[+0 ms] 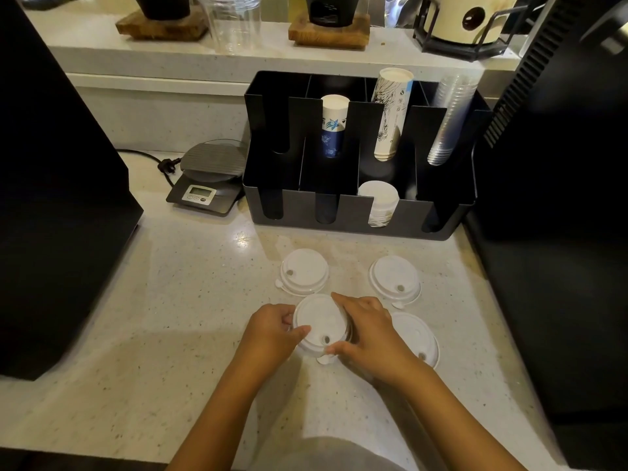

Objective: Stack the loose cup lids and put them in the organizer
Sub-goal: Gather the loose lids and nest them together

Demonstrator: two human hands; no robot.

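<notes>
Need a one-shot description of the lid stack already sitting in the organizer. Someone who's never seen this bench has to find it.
Start at the black organizer at the back of the counter, beside the scale. In its front row of four slots, the third from the left holds the white lid stack, showing through the front cut-out. The other three front slots look empty, and the taller cup stacks stand in the back row.

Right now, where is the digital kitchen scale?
In the head view, the grey digital kitchen scale sits on the speckled counter, immediately left of the black organizer.

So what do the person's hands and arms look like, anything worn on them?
Both are bare: the left hand and right hand show no gloves, rings or watch, and the forearms carry no sleeves up to the frame edge. No markings are visible.
</notes>
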